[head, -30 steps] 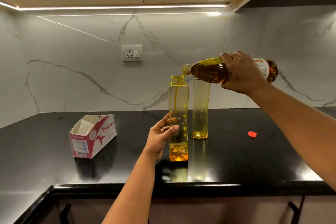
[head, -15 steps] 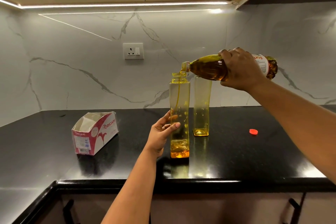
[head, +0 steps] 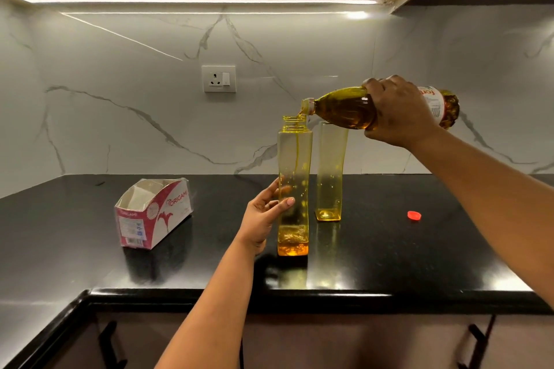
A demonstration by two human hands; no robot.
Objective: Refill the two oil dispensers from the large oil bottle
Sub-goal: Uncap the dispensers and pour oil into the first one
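Your right hand [head: 398, 112] has its fingers curled over the large clear plastic oil bottle [head: 344, 108], gripping it around the middle, just before the white label. The bottle lies almost level, and its open neck points left, away from your knuckles. From the neck a thin stream of golden oil [head: 297, 147] falls into the tall square yellow see-through dispenser [head: 294, 177] directly below it.

Your left hand [head: 263, 213] holds this dispenser low on its left side; the thumb lies across the front face, and the other fingers seem to go behind it, though the tinted plastic blurs them. A little oil has gathered at its bottom.

Just behind and to the right of that hand stands the second yellow dispenser [head: 331, 171], upright. Below your right forearm, a small red cap [head: 414, 215] lies on the black glossy countertop [head: 90, 249]. Well to the left of your left hand sits an open pink and white cardboard box [head: 154, 213].
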